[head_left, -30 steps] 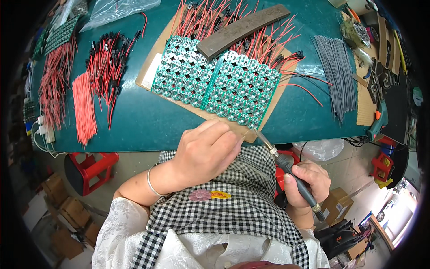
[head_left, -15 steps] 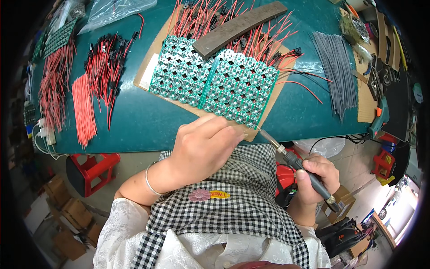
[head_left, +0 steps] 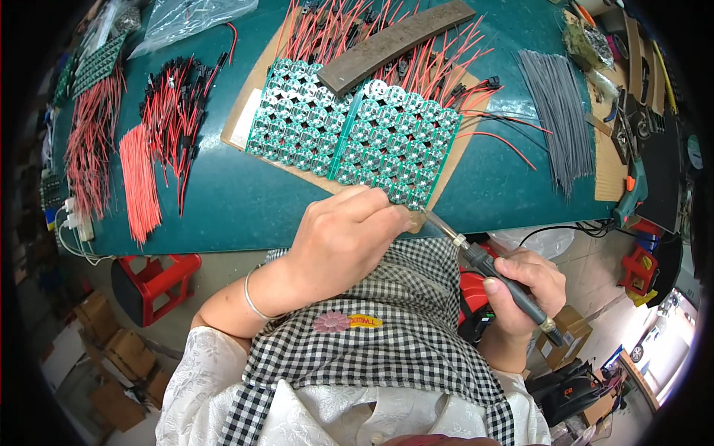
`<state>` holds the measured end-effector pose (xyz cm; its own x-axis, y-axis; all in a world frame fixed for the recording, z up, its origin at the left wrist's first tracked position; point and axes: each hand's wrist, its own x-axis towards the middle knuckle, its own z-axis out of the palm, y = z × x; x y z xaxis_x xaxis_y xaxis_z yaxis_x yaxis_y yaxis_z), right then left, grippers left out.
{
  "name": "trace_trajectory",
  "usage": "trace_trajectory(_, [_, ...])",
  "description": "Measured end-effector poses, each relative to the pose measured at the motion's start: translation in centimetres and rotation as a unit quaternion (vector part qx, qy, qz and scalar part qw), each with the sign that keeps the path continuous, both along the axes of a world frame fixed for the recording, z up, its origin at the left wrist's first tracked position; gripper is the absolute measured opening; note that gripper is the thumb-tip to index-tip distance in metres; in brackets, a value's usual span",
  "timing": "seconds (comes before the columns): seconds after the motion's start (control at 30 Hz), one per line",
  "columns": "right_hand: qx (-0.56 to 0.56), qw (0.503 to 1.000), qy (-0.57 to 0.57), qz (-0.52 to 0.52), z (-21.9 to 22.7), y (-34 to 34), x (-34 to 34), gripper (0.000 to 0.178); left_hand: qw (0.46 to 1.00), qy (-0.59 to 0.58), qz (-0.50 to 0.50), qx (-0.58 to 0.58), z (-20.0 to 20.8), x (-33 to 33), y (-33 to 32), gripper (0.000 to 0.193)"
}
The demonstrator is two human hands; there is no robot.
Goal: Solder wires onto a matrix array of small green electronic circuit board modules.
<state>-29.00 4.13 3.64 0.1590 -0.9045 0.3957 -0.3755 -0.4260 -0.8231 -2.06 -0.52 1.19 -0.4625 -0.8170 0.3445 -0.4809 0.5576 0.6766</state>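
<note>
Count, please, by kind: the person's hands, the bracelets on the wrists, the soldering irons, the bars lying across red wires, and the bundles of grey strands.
Hands: 2 (left hand, right hand)
Bracelet: 1
Soldering iron: 1
Bar: 1
Grey bundle: 1
Total: 6

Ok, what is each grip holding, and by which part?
The right grip holds the soldering iron by its dark handle. Whether the left grip pinches anything cannot be told from this view.
</note>
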Motion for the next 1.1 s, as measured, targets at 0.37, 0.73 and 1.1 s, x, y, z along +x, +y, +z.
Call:
trace_trajectory(0.37, [0.016,0.997,-0.051,-0.052,0.1,-0.2,-1.2,0.022,0.999,0.013,0.044,0.017,1.4,0.1,-0.9,0.013])
trace_trajectory(0.73, [0.014,0.999,-0.006,-0.048,-0.1,-0.8,-0.3,0.024,0.998,-0.018,0.052,-0.003,0.7,-0.7,-1.4,0.016])
trace_trajectory(1.1, [0.013,1.0,0.011,-0.023,1.4,-1.5,-0.4,0.023,0.998,-0.012,0.056,0.019,1.0,-0.8,-1.4,0.015])
